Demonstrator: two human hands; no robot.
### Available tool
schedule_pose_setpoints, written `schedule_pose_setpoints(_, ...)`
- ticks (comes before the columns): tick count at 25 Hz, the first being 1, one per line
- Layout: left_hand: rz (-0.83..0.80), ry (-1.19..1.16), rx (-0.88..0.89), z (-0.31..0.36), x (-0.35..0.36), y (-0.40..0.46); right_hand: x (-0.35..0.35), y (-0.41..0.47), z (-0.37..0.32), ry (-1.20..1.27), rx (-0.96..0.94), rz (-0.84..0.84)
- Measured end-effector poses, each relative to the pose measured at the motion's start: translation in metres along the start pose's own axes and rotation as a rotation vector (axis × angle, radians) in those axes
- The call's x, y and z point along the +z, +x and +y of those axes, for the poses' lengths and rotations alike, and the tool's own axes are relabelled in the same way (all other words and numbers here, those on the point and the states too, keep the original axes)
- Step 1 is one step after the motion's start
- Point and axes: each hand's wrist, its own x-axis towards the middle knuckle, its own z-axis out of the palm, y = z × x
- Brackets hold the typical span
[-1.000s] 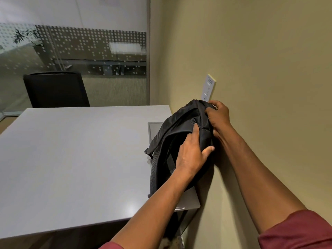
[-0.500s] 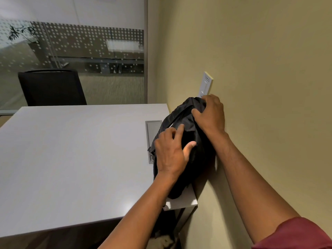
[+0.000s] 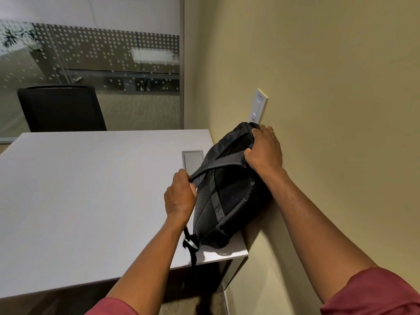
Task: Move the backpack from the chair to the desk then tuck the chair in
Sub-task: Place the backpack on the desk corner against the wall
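Observation:
A black backpack (image 3: 229, 189) lies on the right end of the white desk (image 3: 91, 189), its back panel and straps facing up and its far side against the beige wall. My left hand (image 3: 180, 196) grips a grey shoulder strap at the bag's left side. My right hand (image 3: 264, 151) clasps the bag's top end near the wall. A loose black strap (image 3: 192, 248) hangs over the desk's near edge. The chair the bag came from is not in view.
A black chair (image 3: 61, 108) stands behind the desk's far side, in front of a frosted glass partition (image 3: 91, 64). A grey cable hatch (image 3: 193, 159) sits in the desktop just left of the bag. A white wall switch (image 3: 259, 105) is above the bag.
The backpack has gone from upright against the wall to lying flat on the desk. My left hand moved from its face to the strap; my right hand stayed on the top end.

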Motion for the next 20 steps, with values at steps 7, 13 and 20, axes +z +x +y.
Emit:
schedule_pose_setpoints(7, -0.357, 0.086, 0.209, -0.005, 0.032, -0.024, 0.0, 0.0, -0.001, 0.035, -0.009, -0.013)
schedule_pose_setpoints(13, -0.492, 0.044, 0.196, 0.004, 0.04, -0.028, 0.001, -0.001, 0.0, 0.063, -0.011, -0.031)
schedule_pose_setpoints(20, -0.338, -0.06, 0.201, 0.005, 0.023, -0.035, 0.001, -0.007, -0.006, 0.088, -0.044, 0.012)
